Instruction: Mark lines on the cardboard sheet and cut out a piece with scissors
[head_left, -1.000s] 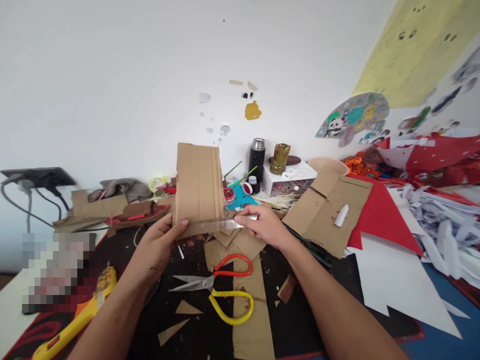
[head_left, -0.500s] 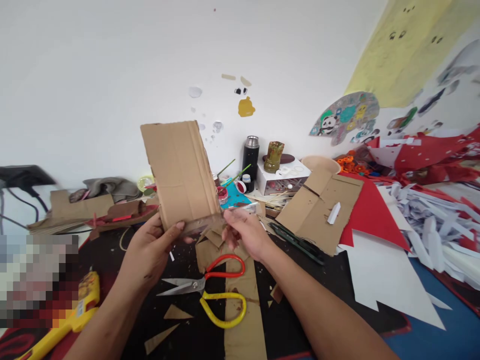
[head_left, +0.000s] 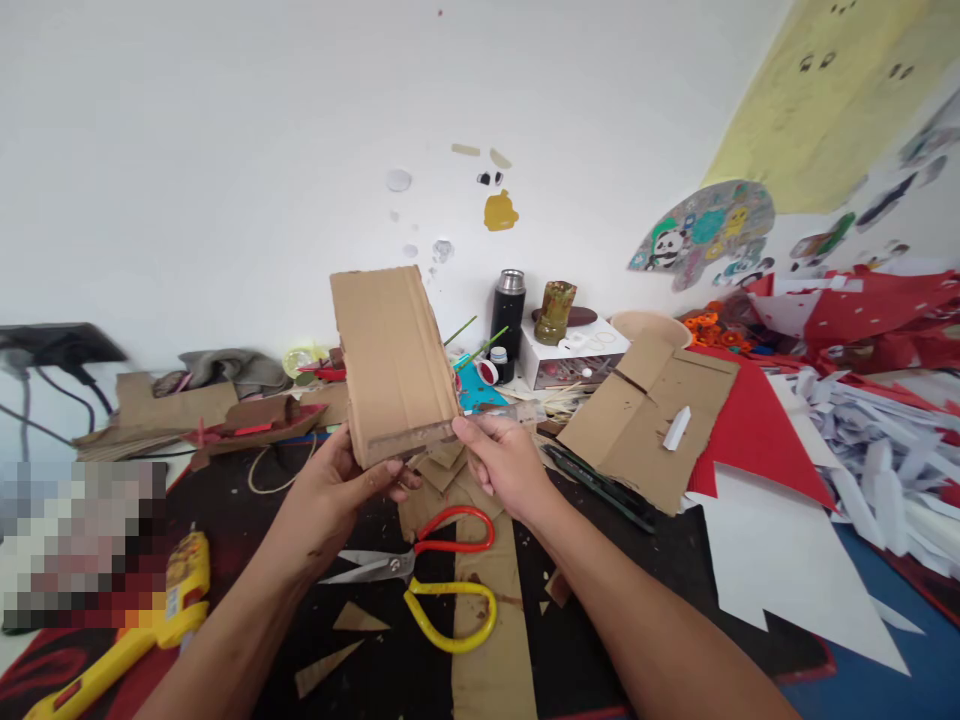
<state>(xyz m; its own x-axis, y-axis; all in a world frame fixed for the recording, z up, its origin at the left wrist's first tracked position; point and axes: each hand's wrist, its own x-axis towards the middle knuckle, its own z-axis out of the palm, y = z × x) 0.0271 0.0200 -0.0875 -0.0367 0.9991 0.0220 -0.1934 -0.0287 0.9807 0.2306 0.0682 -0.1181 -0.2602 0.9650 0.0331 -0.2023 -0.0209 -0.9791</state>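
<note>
My left hand (head_left: 345, 490) grips the lower left edge of a brown cardboard piece (head_left: 394, 350), raised above the table and tilted. A clear ruler (head_left: 411, 437) lies across the cardboard near its bottom edge. My right hand (head_left: 504, 462) pinches this ruler at the cardboard's lower right corner, and the ruler's far end sticks out past the fingers. Below the hands, scissors (head_left: 409, 565) with one red and one yellow handle rest with blades parted. Under their handles runs a long cardboard strip (head_left: 491, 640).
A yellow glue gun (head_left: 180, 600) lies at the left. Folded cardboard (head_left: 652, 420), a dark green cutter-like tool (head_left: 600, 487), red paper (head_left: 757, 430) and white paper (head_left: 795, 560) are at the right. Behind stand a black flask (head_left: 508, 312) and a white box (head_left: 574, 350).
The cardboard has come lower and to the right in view and tilted more. The ruler now lies more plainly across its lower part. The camera view has shifted slightly.
</note>
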